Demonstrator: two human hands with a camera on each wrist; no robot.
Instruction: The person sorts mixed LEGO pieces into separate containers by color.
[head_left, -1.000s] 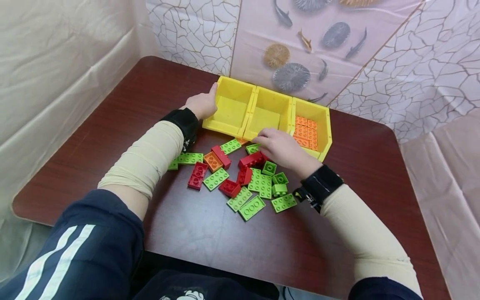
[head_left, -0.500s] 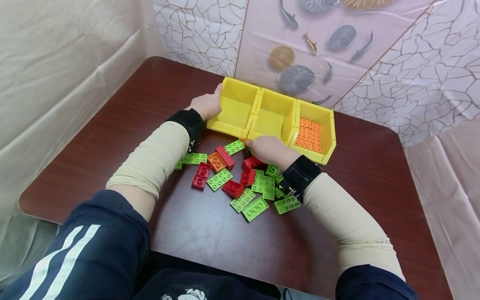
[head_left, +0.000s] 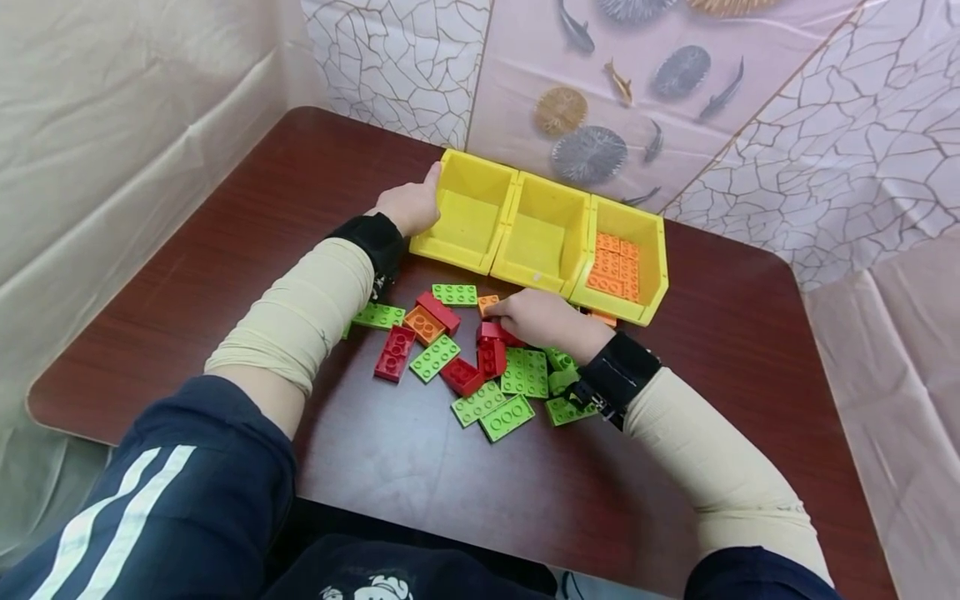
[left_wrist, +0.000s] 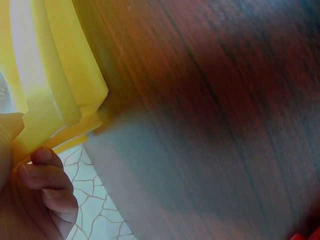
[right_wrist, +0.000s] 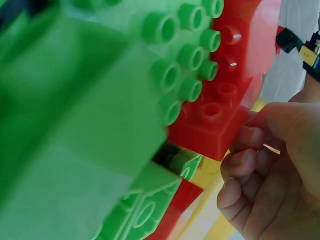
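Observation:
In the head view, my left hand (head_left: 408, 208) grips the left end of a yellow three-compartment bin (head_left: 465, 260). The left wrist view shows its thumb over the bin's rim (left_wrist: 47, 75) and its fingers curled below. My right hand (head_left: 543, 321) is down among the loose toy building bricks, its fingertips on a small orange brick (head_left: 487, 302) in front of the bin. In the right wrist view, the curled fingers (right_wrist: 242, 160) are right beside a red brick (right_wrist: 215, 117); the orange brick is hidden there.
Several green bricks (head_left: 525, 372) and red bricks (head_left: 394, 354) lie scattered before the bin. An upturned orange brick (head_left: 424, 326) leans by a red one. Orange bricks (head_left: 617, 265) lie in the right compartment. Another orange piece (head_left: 603, 318) shows below the bin's front edge.
My right hand has moved left, then slightly nearer to me. The small orange brick has come away from the bin's front edge, and the green brick beside it has turned. The left hand stays put.

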